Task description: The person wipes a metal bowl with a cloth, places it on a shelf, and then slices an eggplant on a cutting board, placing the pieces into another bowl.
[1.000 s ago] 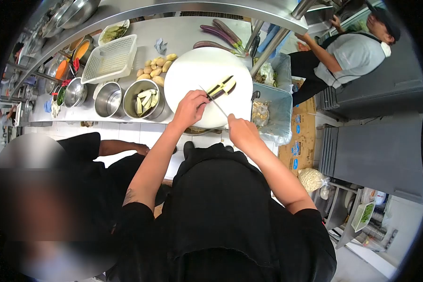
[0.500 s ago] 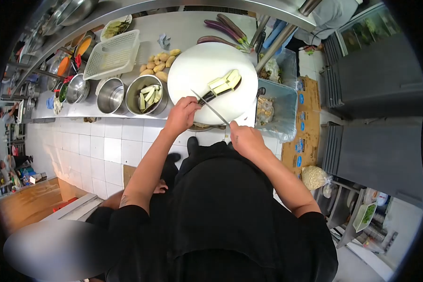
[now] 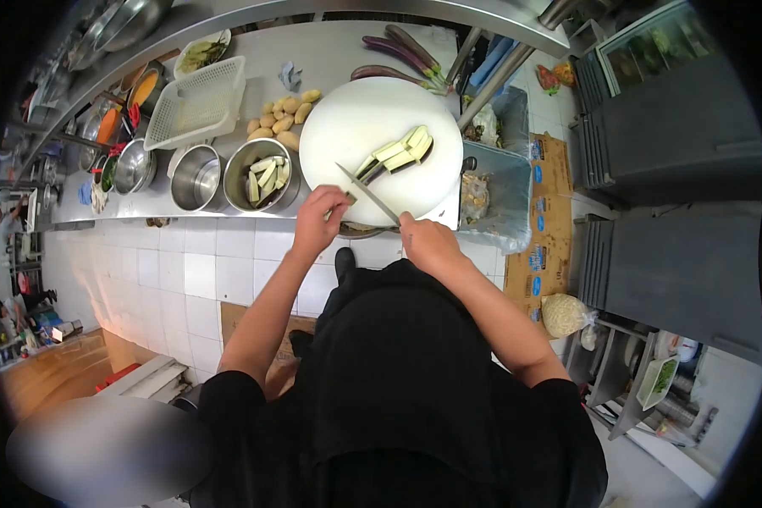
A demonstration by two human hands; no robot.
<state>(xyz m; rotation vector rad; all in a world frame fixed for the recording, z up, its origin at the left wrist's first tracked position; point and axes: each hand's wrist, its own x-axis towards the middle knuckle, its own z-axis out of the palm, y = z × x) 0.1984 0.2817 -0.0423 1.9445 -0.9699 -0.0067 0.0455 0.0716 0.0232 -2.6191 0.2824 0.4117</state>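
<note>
A round white cutting board (image 3: pixel 339 118) lies at the table's front edge with cut eggplant pieces (image 3: pixel 402 151) on it, pale inside and dark-skinned. My right hand (image 3: pixel 427 241) is closed round the handle of a knife (image 3: pixel 371 196), whose blade slants up and left over the board beside the pieces. At the board's lower left edge, my left hand (image 3: pixel 320 220) pinches a small dark end piece of eggplant (image 3: pixel 350 198), apart from the rest. Left of the board stands a steel pot (image 3: pixel 235 175) holding several eggplant sticks (image 3: pixel 267 179).
Potatoes (image 3: pixel 284 123) lie behind the pot, and whole eggplants (image 3: pixel 398 57) behind the board. An empty steel pot (image 3: pixel 196 178) and a white basket (image 3: pixel 196 102) stand left. A lined bin (image 3: pixel 508 190) is right of the board. Another person (image 3: pixel 182 398) is at lower left.
My left hand has moved slightly left and down, away from the eggplant, with the small piece. The knife has shifted a little left. The person at the upper right is out of view.
</note>
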